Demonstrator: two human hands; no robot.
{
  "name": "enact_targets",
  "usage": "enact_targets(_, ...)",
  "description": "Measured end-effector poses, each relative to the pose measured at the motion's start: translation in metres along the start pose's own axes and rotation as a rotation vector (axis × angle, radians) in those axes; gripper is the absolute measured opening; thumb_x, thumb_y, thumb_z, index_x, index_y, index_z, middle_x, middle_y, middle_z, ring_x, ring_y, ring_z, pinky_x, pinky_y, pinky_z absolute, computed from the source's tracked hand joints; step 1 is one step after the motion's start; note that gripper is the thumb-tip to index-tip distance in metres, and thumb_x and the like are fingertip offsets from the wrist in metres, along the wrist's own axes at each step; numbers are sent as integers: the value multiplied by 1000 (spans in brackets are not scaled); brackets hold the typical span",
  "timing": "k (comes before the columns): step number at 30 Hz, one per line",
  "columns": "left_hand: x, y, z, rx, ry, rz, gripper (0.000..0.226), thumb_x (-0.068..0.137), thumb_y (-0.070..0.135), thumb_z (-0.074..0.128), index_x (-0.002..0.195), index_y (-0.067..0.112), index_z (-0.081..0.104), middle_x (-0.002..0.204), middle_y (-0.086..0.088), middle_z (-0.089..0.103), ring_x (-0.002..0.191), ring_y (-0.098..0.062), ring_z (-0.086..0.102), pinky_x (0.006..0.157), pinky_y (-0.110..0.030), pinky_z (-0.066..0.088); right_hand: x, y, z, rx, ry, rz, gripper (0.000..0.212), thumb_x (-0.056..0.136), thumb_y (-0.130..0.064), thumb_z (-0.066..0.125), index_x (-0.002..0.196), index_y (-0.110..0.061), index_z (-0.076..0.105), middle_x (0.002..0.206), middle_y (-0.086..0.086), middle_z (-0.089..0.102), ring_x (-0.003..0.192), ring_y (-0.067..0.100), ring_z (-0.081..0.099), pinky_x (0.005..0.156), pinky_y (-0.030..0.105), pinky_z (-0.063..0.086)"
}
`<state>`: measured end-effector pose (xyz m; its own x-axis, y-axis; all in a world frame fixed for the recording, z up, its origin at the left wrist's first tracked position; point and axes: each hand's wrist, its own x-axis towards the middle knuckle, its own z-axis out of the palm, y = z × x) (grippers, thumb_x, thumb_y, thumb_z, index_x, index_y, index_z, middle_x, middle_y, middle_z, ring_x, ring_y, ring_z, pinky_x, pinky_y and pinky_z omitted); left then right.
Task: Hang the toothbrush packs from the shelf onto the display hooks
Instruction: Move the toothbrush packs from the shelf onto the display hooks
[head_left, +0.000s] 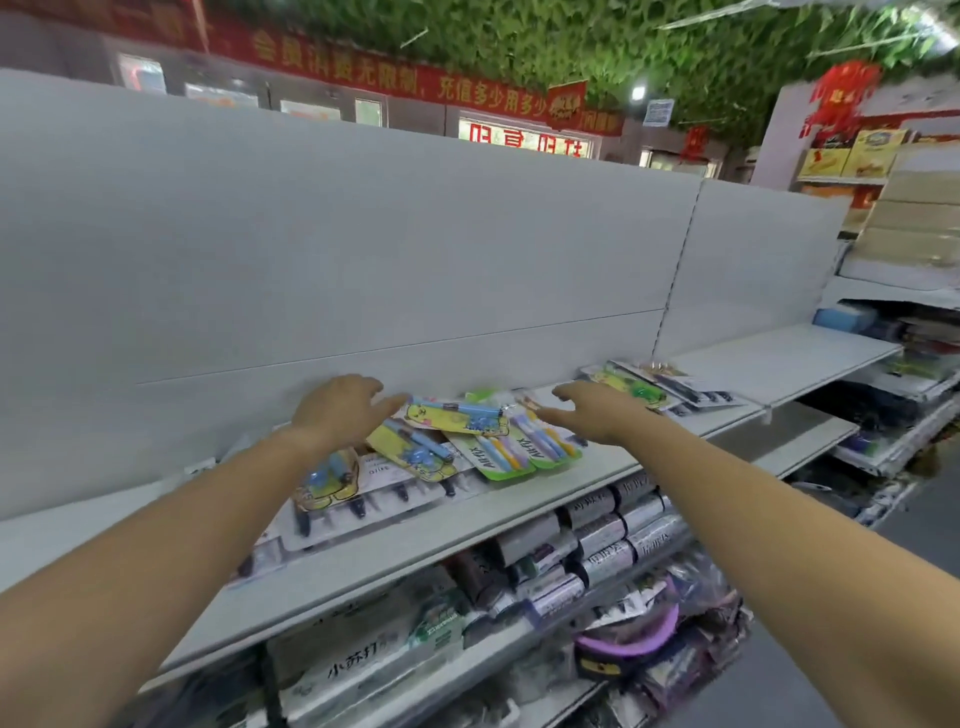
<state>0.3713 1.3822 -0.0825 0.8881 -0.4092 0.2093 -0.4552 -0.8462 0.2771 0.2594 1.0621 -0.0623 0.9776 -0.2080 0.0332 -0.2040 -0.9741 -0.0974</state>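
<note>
Left hand (337, 410) and right hand (592, 410) reach out, fingers spread and holding nothing, over loose toothbrush packs.

The left hand's thumb nears the yellow cartoon-printed card packs with blue brushes (452, 415). The right hand hovers just beside the green-and-white card packs with pastel brushes (511, 452). All lie flat and overlapping on the pale grey metal shelf (467, 525), likely heaped there for picking. The plain white back panel (363, 234) shows no display hooks, so hanging looks not yet begun.
</note>
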Motion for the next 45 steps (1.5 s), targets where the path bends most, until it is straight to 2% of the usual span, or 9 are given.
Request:
enact_targets(6,23,5,5,50,79,-82,55,102,58,43,115,13,70,117,-6,70,104,-28,64,88,-39,52,62,18,7,52,-13,-114,72,99,-61,46,154,-14,39,157,5,44,142,26,42,113,38,36)
enact_targets(11,21,23,7,56,87,-215,52,102,58,45,123,17,69,124,-2,68,111,-25,63,87,-35,49,104,11,10,76,-31,-275,66,100,-55,51,148,-11,47,151,8,50,137,27,47,109,35,39)
enact_targets(19,2,45,6,72,134,-385,50,102,58,45,115,16,70,116,-1,71,99,-21,66,86,-36,52,141,-41,32,72,-171,-484,76,92,-61,59,147,-10,47,149,8,51,133,27,50,107,36,43)
enact_targets(25,-4,32,-1,44,192,-420,54,98,61,48,129,21,66,129,1,67,113,-22,62,91,-35,49,149,-74,49,-19,-234,-472,68,83,-62,71,126,-10,59,130,9,61,115,28,58,91,36,50)
enact_targets(29,-13,21,4,18,198,-427,57,98,63,48,131,20,65,128,2,68,111,-20,63,88,-35,50,151,-78,43,-31,-258,-403,85,75,-60,80,136,-11,50,136,7,56,124,29,54,101,40,47)
enact_targets(34,-20,10,12,-28,178,-438,57,98,61,51,134,19,64,130,1,67,113,-20,63,94,-37,52,145,-70,37,17,-253,-310,71,68,-63,84,104,-13,50,103,3,59,94,24,57,75,32,47)
enact_targets(38,-18,11,15,-74,177,-428,55,97,58,55,134,18,63,129,0,66,112,-20,62,94,-36,52,146,-59,32,201,-238,-270,68,72,-45,88,119,-4,60,121,13,64,99,27,59,80,34,52)
enact_targets(41,-10,20,16,-122,178,-414,52,97,54,59,133,17,63,128,0,66,112,-20,62,92,-34,50,142,-44,21,440,-226,-213,65,76,-31,89,127,-5,59,123,14,65,107,31,66,91,44,57)
enact_targets(45,5,42,21,-175,148,-401,43,98,45,62,128,15,67,124,-1,66,109,-21,63,90,-34,50,137,-11,6,702,-284,-127,57,81,-20,85,126,-11,51,117,14,68,101,32,71,90,52,59)
